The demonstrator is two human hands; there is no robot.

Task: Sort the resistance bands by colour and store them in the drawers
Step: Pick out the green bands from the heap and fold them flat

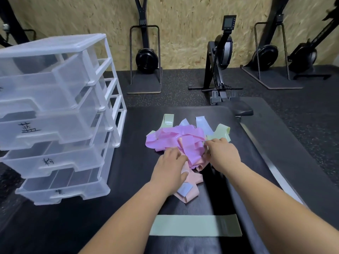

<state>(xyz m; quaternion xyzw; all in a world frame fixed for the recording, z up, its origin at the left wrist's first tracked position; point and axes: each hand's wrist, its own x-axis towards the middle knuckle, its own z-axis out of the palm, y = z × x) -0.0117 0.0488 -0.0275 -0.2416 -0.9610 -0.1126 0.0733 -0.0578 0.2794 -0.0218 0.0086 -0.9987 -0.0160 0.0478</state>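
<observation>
Pile (pixel 183 142) of bands is in the middle of the mat (pixel 137 129), still tangled. Sorting has barely started, by my read. One green band (pixel 194 225) lies flat and alone on the near side of the pile, apart from it, so likely the first one pulled out. Nothing visible inside any drawer.

Still in the pile: purple bands (pixel 176 136) on top, wide, thin, smooth and crumpled in loose folds. Pink bands (pixel 192 177) at the near edge, a blue piece (pixel 185 188) lying on them. More blue (pixel 201 123) and pale green loops (pixel 221 132) poke out at the far side. The green ones look thicker, woven, with a small label patch.

Left grip (pixel 170 167) is on the near-left edge of the pile, fingers bent down onto purple and pink, thumb on pink. Can't tell if it has hold of anything. Right grip (pixel 222 154) is at the right edge of the pile, fingertips curled in where purple meets green. Can't tell which band, or whether it's pinched.

Drawers (pixel 55 114) stand left of the pile: a translucent plastic unit with a white frame, five trays all slid partly out, handwritten black marks on the lower fronts. Left to do: separate all colours, load and close.

Mat is black, lightly ribbed, soft-looking. Beyond the pile is a rower (pixel 220 61), then a chipboard wall (pixel 183 24).
</observation>
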